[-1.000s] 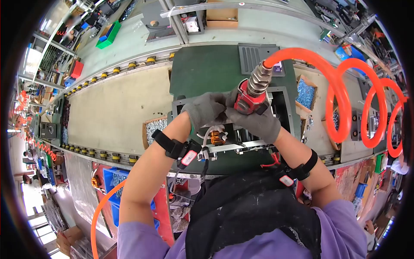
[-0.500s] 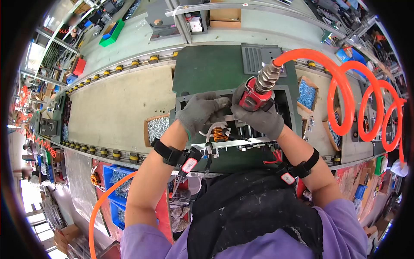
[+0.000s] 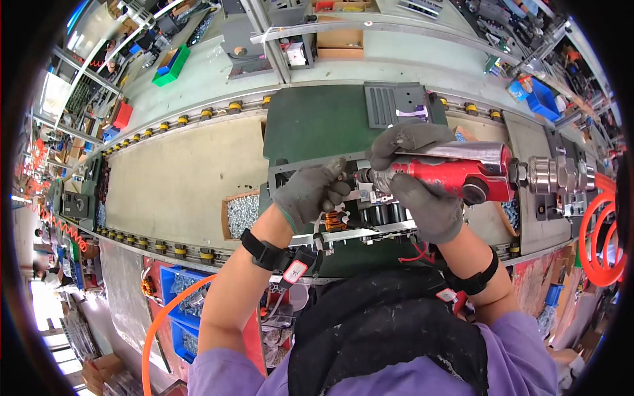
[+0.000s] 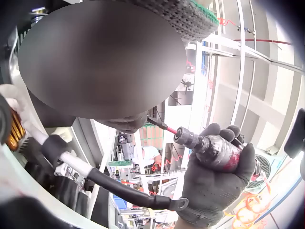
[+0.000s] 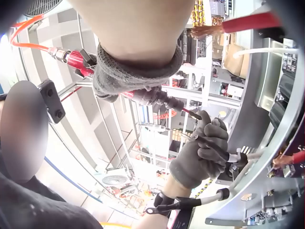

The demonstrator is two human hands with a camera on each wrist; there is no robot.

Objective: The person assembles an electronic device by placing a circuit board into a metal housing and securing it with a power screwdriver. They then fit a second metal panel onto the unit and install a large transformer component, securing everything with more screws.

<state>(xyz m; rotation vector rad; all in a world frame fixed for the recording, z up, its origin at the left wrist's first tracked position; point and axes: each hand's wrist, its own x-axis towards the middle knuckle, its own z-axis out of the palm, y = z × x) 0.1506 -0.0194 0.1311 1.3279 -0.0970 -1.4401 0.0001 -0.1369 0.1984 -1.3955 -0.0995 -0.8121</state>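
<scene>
The gloved right hand grips a red and silver air screwdriver, which lies nearly level with its tip toward the left. At that tip are the curled fingers of the gloved left hand; in the right wrist view the left hand pinches something small at the bit, beside a black-sleeved cable. Below both hands is an open metal housing with a copper coil and black cylinders. In the left wrist view the right hand wraps the tool's body.
An orange coiled hose hangs at the right. A carton of small screws stands left of the housing, and a vented grey panel lies on the green board behind it. Blue bins are at the lower left.
The screwdriver has swung from pointing down into the housing to nearly level, its hose end now to the right. The right hand has turned with it; the left hand's fingers have curled in near the tip.
</scene>
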